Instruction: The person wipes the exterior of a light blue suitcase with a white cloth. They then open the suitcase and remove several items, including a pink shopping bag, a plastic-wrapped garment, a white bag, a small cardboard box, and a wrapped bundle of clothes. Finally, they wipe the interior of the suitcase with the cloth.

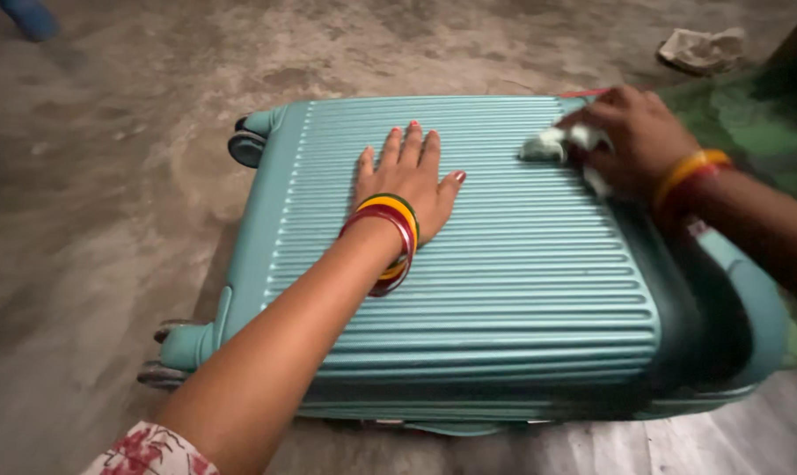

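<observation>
A teal suitcase (504, 290) is lying flat on the floor (91, 220), mid-frame, long axis left to right. The left hand (409, 176) is being pressed flat on it; the right hand (632, 136), upper right, is being closed on a cloth (557, 141).

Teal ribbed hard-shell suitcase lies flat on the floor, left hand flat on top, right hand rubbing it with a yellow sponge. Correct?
Not quite. In the head view the right hand presses a crumpled white cloth, not a yellow sponge, against the teal ribbed hard-shell suitcase. The rest holds: the suitcase lies flat on the floor and the left hand rests flat on top.
</observation>
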